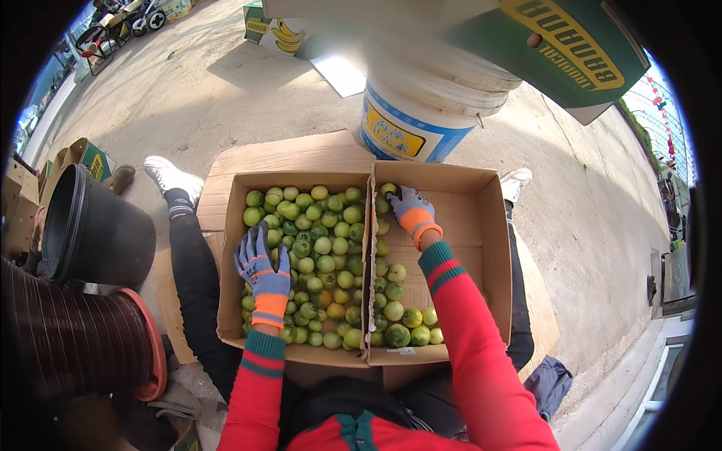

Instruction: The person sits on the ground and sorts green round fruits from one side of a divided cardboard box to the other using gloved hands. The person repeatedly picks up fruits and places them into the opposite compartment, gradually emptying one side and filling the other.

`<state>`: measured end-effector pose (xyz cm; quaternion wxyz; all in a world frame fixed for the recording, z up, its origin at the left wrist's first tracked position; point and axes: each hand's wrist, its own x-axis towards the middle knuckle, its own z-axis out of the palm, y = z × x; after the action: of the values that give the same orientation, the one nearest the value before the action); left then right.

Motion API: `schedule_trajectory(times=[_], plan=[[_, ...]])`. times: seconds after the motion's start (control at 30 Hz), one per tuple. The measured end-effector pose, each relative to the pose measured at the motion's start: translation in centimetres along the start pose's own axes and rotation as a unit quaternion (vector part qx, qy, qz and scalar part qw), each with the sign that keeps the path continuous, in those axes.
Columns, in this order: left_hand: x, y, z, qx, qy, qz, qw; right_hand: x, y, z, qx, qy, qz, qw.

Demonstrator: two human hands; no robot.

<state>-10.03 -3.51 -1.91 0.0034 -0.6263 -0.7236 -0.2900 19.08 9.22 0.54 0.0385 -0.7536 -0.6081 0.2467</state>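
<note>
Two open cardboard boxes stand side by side between the legs. Green tomatoes fill the left box, a few of them turning orange. My left hand, in a grey and orange work glove, rests on the tomatoes at that box's left side; whether it grips one is hidden. My right hand, gloved alike, is in the right box near its upper left corner, with its fingertips at a yellow-green tomato. More tomatoes line the left side and near edge of the right box.
Flattened cardboard lies under the boxes. A white bucket stands just beyond, with a green banana carton above it. At the left are a black bucket and a large dark spool with a red rim.
</note>
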Motion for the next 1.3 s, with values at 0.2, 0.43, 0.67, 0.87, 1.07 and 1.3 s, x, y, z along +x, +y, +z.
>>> schedule_trajectory(times=[0.2,0.43,0.67,0.87,1.07,1.3], plan=[[-0.1,0.3,0.7,0.036,-0.032,-0.001,0.999,0.3,-0.3,1.2,-0.061,0.006,-0.083,0.995],[-0.3,0.2,0.0,0.008,-0.036,0.002,0.999,-0.8,1.1,4.4,0.18,0.222,-0.081,0.955],[0.1,0.6,0.0,-0.02,-0.01,0.013,1.0,-1.6,0.6,8.7,0.735,0.101,-0.149,0.654],[-0.1,0.0,0.2,-0.019,-0.006,0.007,1.0,-1.4,-0.1,8.9,0.655,0.095,-0.171,0.73],[0.3,-1.2,1.0,-0.03,0.003,-0.032,0.999,-1.2,0.8,7.4,0.636,0.105,-0.18,0.743],[6.0,2.0,1.3,0.15,-0.066,0.143,0.976,-5.0,5.0,1.3,0.676,0.098,-0.2,0.703]])
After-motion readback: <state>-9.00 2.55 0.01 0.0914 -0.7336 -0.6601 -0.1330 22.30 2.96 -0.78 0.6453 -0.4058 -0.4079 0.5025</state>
